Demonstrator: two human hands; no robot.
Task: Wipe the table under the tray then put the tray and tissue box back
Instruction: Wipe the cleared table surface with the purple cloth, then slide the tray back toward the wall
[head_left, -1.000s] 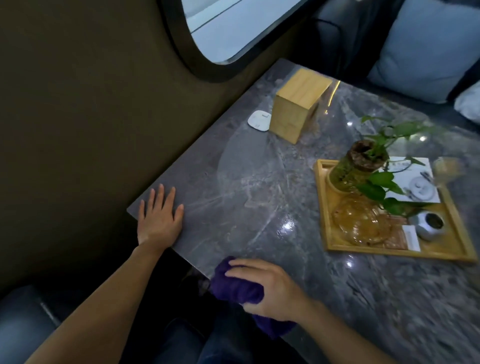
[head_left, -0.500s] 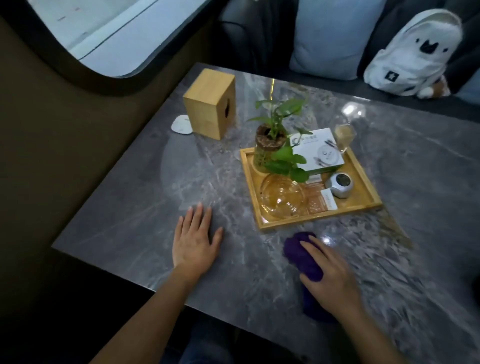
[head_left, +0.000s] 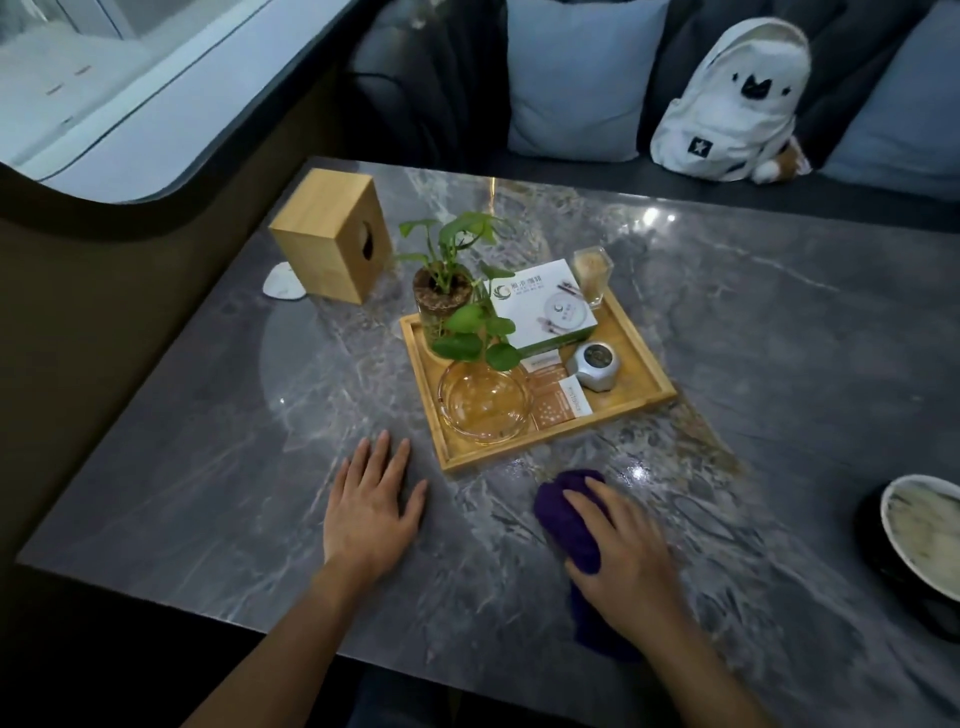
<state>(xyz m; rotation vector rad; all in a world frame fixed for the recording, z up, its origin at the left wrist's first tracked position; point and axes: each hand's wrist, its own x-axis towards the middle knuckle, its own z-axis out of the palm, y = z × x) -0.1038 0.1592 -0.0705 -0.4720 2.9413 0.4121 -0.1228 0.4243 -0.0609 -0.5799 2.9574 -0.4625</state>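
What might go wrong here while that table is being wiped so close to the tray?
The right hand pushes the purple cloth just short of the wooden tray. A bump could jolt the tray and tip the tall plant jar or the small glass. The cloth's tail hangs over the table edge and might snag.

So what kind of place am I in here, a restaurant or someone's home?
Probably a restaurant or cafe booth: a stone table against cushioned bench seating, with a wooden tray holding a call-button device and cards.
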